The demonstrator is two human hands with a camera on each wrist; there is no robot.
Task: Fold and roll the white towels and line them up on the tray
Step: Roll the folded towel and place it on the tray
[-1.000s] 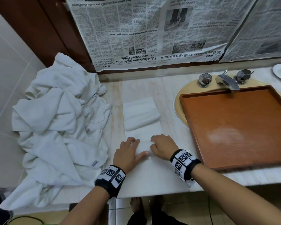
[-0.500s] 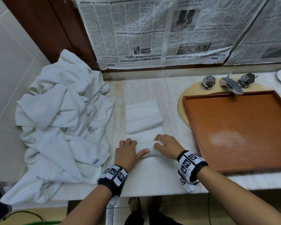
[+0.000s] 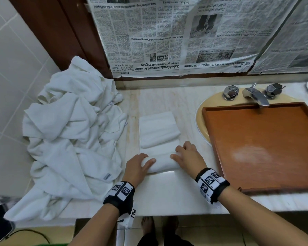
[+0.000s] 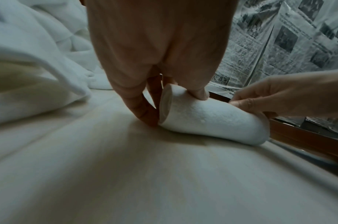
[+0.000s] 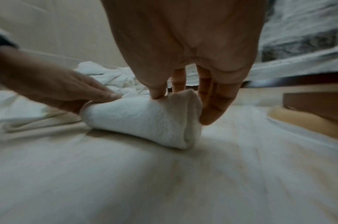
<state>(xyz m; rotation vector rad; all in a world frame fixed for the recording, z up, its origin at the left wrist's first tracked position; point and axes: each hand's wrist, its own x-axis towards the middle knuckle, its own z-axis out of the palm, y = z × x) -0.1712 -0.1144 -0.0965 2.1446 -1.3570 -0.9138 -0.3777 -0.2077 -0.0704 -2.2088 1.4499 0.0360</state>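
Note:
A white towel lies as a folded strip on the counter, its near end wound into a thick roll (image 3: 163, 165) (image 4: 212, 121) (image 5: 141, 121). My left hand (image 3: 140, 163) (image 4: 172, 105) grips the roll's left end, thumb on top and fingers against the end. At the right end my right hand (image 3: 182, 153) (image 5: 183, 106) grips the same way. The unrolled strip (image 3: 160, 148) runs away from me to a thicker folded part (image 3: 158, 128). The brown wooden tray (image 3: 263, 146) lies to the right over the sink with nothing on it.
A big heap of loose white towels (image 3: 71, 132) fills the counter's left side, against a tiled wall. Chrome tap and handles (image 3: 254, 95) stand behind the tray. Newspaper (image 3: 176, 36) covers the back wall. The counter's front edge is near my wrists.
The roll has grown thicker and travelled away from me along the strip. Both hands moved forward with it, staying at its two ends.

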